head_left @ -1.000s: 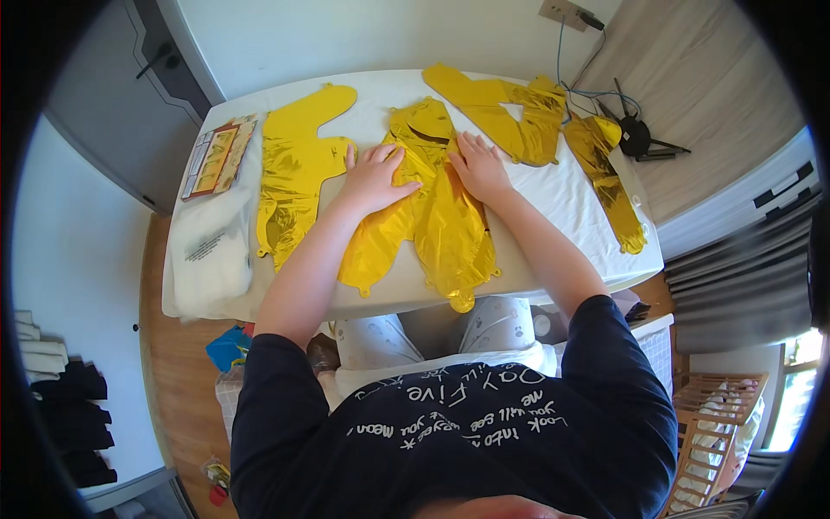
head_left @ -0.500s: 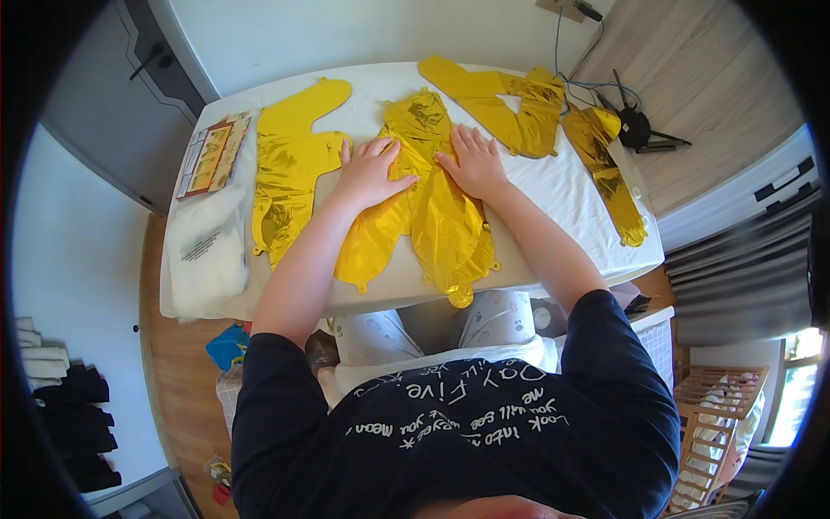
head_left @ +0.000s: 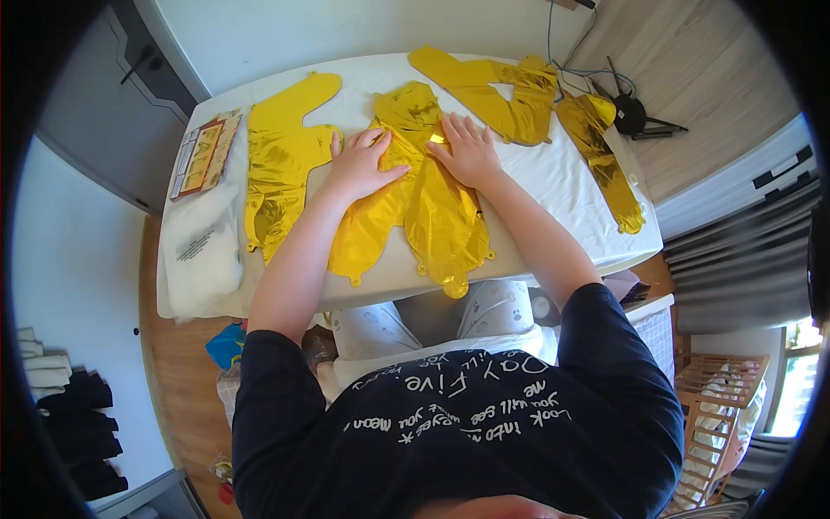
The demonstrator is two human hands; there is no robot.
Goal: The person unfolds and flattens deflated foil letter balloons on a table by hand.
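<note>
A flat gold foil balloon [head_left: 441, 203] lies in front of me on the table, its lower part split into two crinkled legs, one reaching past the table's near edge. Against its left side rests my left hand [head_left: 361, 164], fingers stretched out. My right hand [head_left: 469, 154] is spread on its right side, thumb inward on the foil. Left of my hands is a second flat gold foil balloon [head_left: 278, 143], partly hidden by my left forearm. At the far right lie a gold foil balloon with a small triangular opening [head_left: 462, 76] and a long narrow one [head_left: 609, 169].
The table has a white cover [head_left: 553, 195]. On its left side sit a printed card package [head_left: 207, 156] and a clear plastic bag [head_left: 203, 259]. A black router [head_left: 631, 117] with cables stands at the far right corner. A wooden crib [head_left: 718, 389] is on the right.
The view has shifted slightly, so the table sits a little higher in it. Both hands stay spread on the middle balloon, with hardly any movement against it.
</note>
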